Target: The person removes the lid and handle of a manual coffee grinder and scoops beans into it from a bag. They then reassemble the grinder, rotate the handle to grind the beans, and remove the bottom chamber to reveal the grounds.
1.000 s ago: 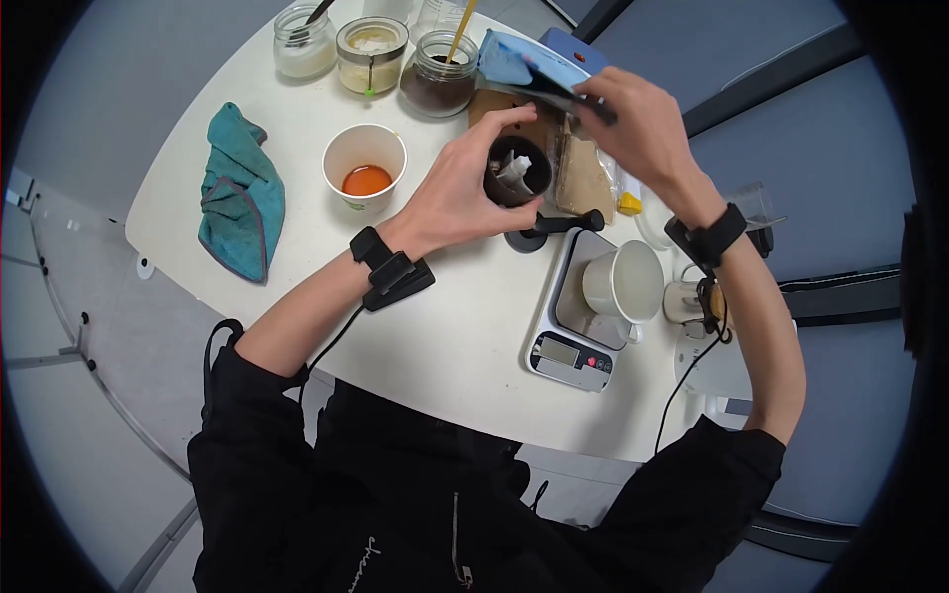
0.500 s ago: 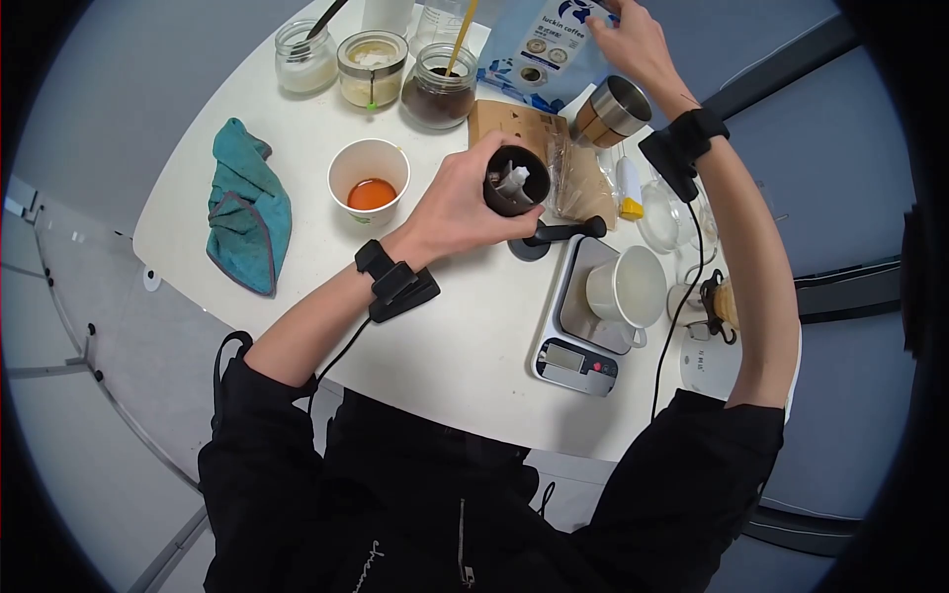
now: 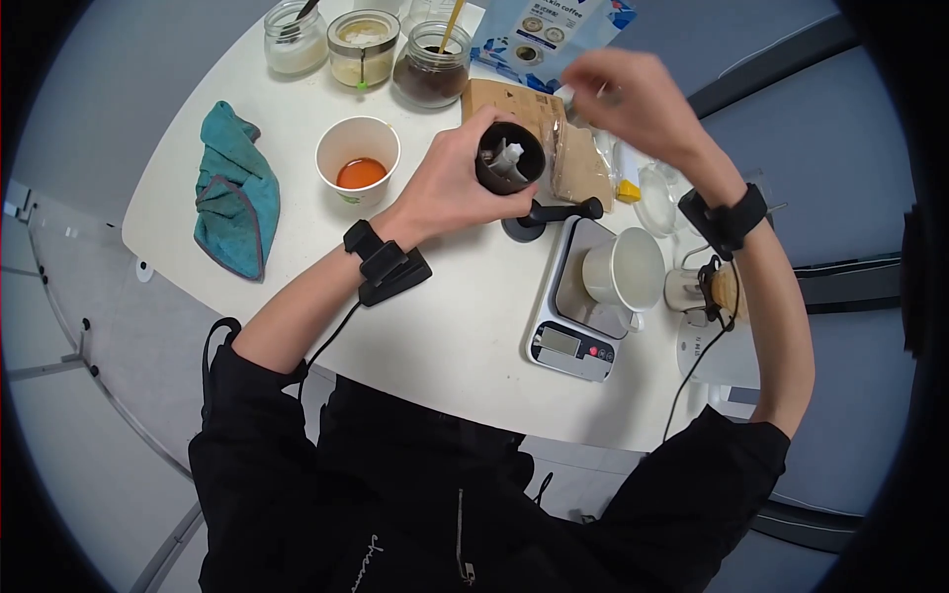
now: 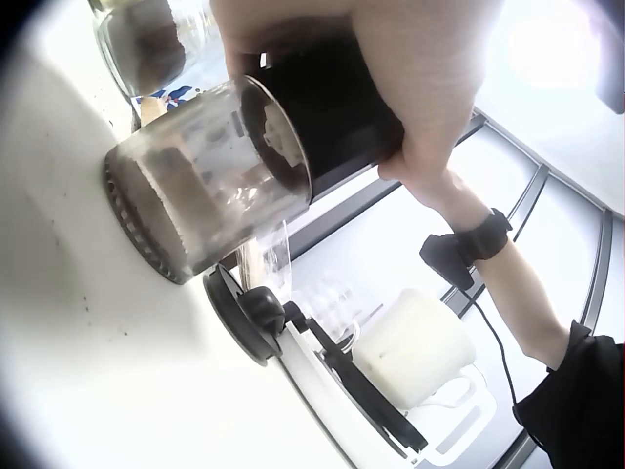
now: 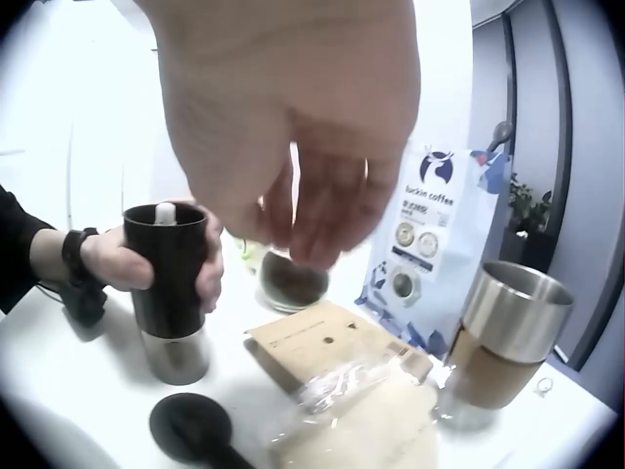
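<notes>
My left hand [image 3: 460, 183] grips the black upper body of a hand coffee grinder [image 3: 511, 158], fingers and thumb wrapped round it. The grinder's top is uncovered, with the pale end of its shaft [image 5: 165, 212] showing inside. Its clear lower chamber [image 4: 186, 181] stands at the table top. My right hand [image 3: 638, 104] hovers above the table to the right of the grinder, fingers loosely bent and nothing visible in them. Beside the grinder lies its black crank handle [image 3: 568, 211]. A blue and white coffee bag [image 5: 420, 254] stands upright, a dark spoon [image 5: 502, 134] showing at its top.
A steel tumbler [image 5: 513, 322] stands near brown paper packets [image 3: 583, 173]. At the right, a white cup [image 3: 625, 272] sits on a scale [image 3: 568, 356]. A paper cup [image 3: 358, 138] holds reddish liquid. Several jars [image 3: 432, 74] line the back; a teal cloth [image 3: 237, 198] lies left.
My right hand carried a dark long-handled tool to the coffee bag, stood the bag upright, then came back toward me with no tool. My left hand keeps holding the grinder.
</notes>
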Available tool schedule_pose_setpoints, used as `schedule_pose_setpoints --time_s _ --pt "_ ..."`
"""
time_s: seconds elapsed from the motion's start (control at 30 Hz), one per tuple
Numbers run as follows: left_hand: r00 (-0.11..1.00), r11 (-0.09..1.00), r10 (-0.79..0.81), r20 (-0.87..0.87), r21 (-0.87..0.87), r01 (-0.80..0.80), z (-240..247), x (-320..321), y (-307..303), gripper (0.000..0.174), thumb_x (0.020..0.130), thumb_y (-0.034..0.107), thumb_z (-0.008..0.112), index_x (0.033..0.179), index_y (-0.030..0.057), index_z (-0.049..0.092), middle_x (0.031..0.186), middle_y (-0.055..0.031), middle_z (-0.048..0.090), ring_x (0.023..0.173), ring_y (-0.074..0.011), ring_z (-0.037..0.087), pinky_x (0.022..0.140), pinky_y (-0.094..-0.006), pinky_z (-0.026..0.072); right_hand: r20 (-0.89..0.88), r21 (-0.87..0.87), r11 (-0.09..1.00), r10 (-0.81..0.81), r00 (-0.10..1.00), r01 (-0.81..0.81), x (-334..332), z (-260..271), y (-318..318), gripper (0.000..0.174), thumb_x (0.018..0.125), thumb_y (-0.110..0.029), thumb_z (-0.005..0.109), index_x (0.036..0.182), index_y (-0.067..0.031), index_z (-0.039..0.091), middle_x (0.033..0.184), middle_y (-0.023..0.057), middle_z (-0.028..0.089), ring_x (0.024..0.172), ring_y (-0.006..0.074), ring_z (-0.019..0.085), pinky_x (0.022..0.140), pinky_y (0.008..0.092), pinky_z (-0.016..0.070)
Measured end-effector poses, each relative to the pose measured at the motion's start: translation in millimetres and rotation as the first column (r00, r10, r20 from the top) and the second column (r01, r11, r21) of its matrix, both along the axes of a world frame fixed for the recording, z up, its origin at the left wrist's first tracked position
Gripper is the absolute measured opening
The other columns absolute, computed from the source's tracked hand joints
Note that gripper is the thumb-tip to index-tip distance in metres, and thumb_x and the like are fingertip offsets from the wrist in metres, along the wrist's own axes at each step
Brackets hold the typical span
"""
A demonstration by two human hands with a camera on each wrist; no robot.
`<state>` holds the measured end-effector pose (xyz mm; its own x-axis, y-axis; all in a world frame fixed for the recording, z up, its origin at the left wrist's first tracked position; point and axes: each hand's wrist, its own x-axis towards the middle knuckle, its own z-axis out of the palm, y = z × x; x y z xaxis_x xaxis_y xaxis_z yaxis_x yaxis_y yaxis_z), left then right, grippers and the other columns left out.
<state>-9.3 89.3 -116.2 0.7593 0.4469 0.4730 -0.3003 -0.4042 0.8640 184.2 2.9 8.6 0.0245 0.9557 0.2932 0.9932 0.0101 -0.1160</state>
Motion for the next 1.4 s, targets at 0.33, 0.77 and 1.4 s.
schedule_pose_setpoints --time_s 0.33,0.77,1.4 --pt "1.0 1.0 -0.005 0.007 -0.013 0.005 -1.9 0.8 -0.1 0.054 0.068 0.017 0.08 0.111 0.0015 0.052 0.092 -0.013 0.069 0.086 -0.0196 0.069 0.079 -0.0306 0.0541 0.09 -0.805 0.593 0.084 0.992 0.023 -47.5 -36.3 -4.2 0.039 0.065 -0.03 0.082 0.09 -0.0035 0.068 0.086 0.0115 0.067 0.084 0.0293 0.065 0.077 0.0381 0.0523" --pt "0.999 1.0 0.008 0.031 0.01 -0.009 -2.0 -1.4 2.8 0.052 0.068 0.019 0.08 0.109 0.0012 0.052 0.092 -0.0139 0.068 0.085 -0.0229 0.069 0.079 -0.0317 0.0547 0.162 -0.635 0.725 0.464 0.871 -0.269 -25.0 -94.0 -10.1 0.053 0.059 -0.036 0.082 0.103 -0.0101 0.067 0.098 0.0107 0.064 0.095 0.0294 0.062 0.083 0.0378 0.0514" --pt "0.999 0.999 -0.029 -0.031 -0.021 0.028 -0.4 -2.1 1.4 0.053 0.069 0.016 0.081 0.112 0.003 0.052 0.096 -0.0067 0.066 0.089 -0.0127 0.063 0.082 -0.0279 0.0524 -0.221 -0.752 0.627 0.05 0.974 -0.203 -17.9 -80.1 5.5 0.055 0.061 -0.021 0.084 0.111 -0.0094 0.062 0.097 0.0089 0.068 0.093 0.0273 0.065 0.084 0.0372 0.0513"
